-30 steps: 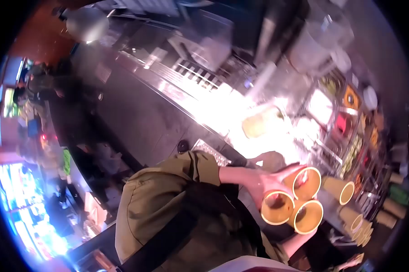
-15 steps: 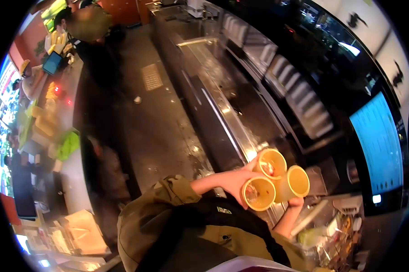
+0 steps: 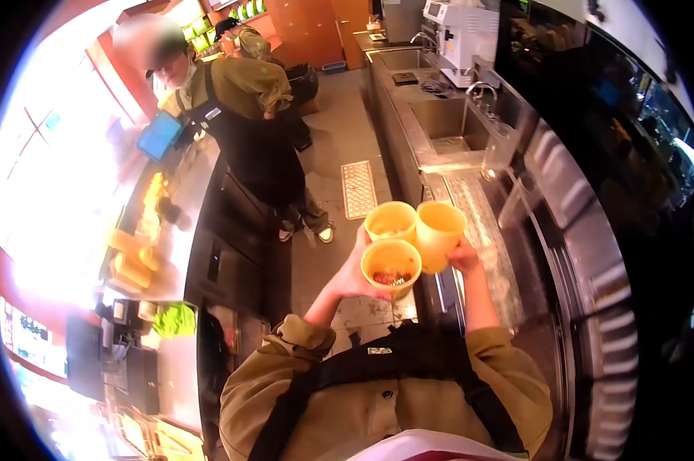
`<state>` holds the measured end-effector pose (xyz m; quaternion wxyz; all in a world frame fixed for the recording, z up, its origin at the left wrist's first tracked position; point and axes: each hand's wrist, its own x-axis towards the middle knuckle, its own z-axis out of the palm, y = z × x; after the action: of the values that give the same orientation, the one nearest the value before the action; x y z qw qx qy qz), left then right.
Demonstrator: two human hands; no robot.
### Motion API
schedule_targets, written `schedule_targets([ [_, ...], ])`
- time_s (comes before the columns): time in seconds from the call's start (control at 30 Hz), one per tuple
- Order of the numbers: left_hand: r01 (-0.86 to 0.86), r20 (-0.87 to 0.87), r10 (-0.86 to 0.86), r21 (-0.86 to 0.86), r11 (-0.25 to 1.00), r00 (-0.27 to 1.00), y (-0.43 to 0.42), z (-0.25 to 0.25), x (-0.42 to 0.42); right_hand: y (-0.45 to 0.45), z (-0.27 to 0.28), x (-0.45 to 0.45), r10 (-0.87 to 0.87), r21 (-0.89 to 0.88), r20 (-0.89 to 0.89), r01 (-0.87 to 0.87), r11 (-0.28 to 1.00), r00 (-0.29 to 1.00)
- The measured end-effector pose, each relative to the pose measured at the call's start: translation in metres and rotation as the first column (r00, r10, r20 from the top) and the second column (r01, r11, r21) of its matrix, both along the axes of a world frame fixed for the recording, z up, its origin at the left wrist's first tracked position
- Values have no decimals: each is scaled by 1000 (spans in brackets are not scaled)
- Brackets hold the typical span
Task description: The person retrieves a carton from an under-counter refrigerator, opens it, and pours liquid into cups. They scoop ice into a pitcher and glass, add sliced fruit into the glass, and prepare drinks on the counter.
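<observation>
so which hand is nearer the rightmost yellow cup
Right. The right hand touches the rightmost yellow cup on its right side; the left hand is farther off, against the front yellow cup.

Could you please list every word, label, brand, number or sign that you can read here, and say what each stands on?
No text is readable here.
Patch on the wearer's black apron: too small to read.
Tablet: screen too blurred to read.
White machine: any panel markings too small to read.
Yellow cups: no lettering shows.
</observation>
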<state>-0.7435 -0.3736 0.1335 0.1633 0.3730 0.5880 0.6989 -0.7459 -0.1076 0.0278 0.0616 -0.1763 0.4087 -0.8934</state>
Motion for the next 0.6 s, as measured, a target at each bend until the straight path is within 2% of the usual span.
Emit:
schedule_targets([
  [0.03, -17, -78, 17, -9, 1000, 997, -1, -4, -45, 0, 17, -47, 56, 4, -15, -56, 998, 998],
  [0.1, -83, -53, 86, 49, 995, 995, 6, 2, -121, 9, 40, -134, 157, -6, -16, -157, 988, 988],
  [0.17, -122, -53, 125, 56, 991, 991, 16, 12, -196, 19, 39, -230, 250, -87, -53, -253, 963, 967],
  [0.23, -203, 48, 202, 29, 979, 978, 27, 13, -263, 33, 50, -300, 145, 38, -151, -141, 989, 978],
  [0.27, -214, 20, 213, 99, 972, 977, 34, -3, -309, 42, 54, -329, 48, -30, -127, -52, 998, 991],
  [0.3, -282, 18, 281, 51, 958, 959, 39, -12, -348, 54, 53, -355, -3, 9, -94, 4, 1000, 996],
  [0.37, -339, -65, 343, 71, 938, 937, 60, -42, -443, 77, 41, -412, -179, 23, 13, 178, 984, 984],
  [0.4, -354, -93, 360, 77, 932, 928, 75, -51, -487, 88, 34, -444, -289, 112, 15, 285, 952, 957],
  [0.47, -395, -198, 408, 101, 913, 891, 109, -71, -572, 107, 17, -509, -500, 283, -14, 483, 828, 866],
  [0.5, -419, -273, 438, 130, 899, 856, 127, -77, -618, 113, 14, -540, -588, 333, 48, 542, 771, 807],
  [0.57, -471, -375, 447, 30, 881, 812, 166, -109, -724, 137, -25, -622, -760, 510, -50, 671, 539, 648],
  [0.6, -502, -412, 446, -32, 865, 795, 186, -135, -769, 150, -45, -661, -791, 557, -53, 676, 483, 609],
])
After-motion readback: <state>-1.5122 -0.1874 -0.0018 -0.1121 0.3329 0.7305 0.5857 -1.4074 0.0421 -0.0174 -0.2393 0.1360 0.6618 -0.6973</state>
